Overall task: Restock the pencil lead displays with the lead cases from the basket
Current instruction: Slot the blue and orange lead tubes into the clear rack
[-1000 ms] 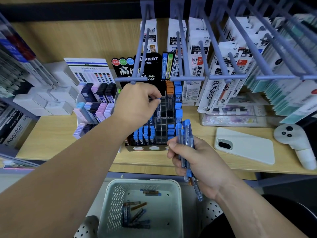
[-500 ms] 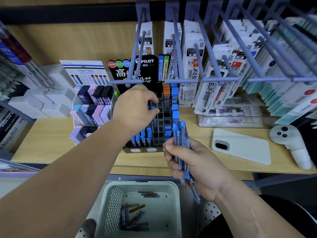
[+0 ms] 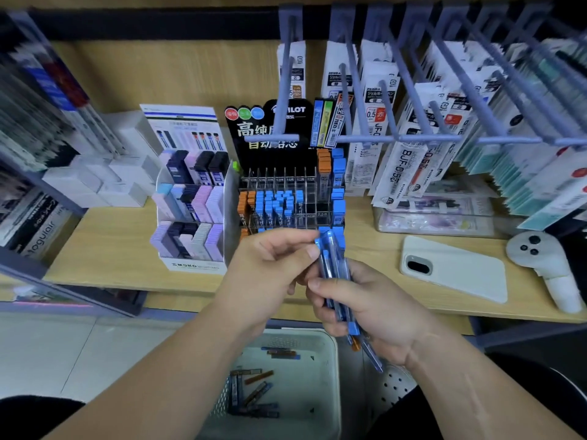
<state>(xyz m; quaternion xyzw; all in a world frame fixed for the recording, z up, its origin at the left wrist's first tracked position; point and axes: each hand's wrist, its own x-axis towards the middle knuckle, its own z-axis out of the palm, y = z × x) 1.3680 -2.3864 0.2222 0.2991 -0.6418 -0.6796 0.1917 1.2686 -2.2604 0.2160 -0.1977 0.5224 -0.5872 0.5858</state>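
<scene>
Blue-capped cases (image 3: 333, 274) stand fanned in the right hand (image 3: 381, 309), whose fingers are curled tight round the bundle. The left hand (image 3: 270, 265), a second ago up at the display (image 3: 286, 182) with its fingertips in the slots, is now back at the bundle, thumb and fingertips pinching the top of the nearest case. So one case seems placed and the next is being drawn. Empty slots remain in the display; more cases lie in the basket (image 3: 330, 341) below.
</scene>
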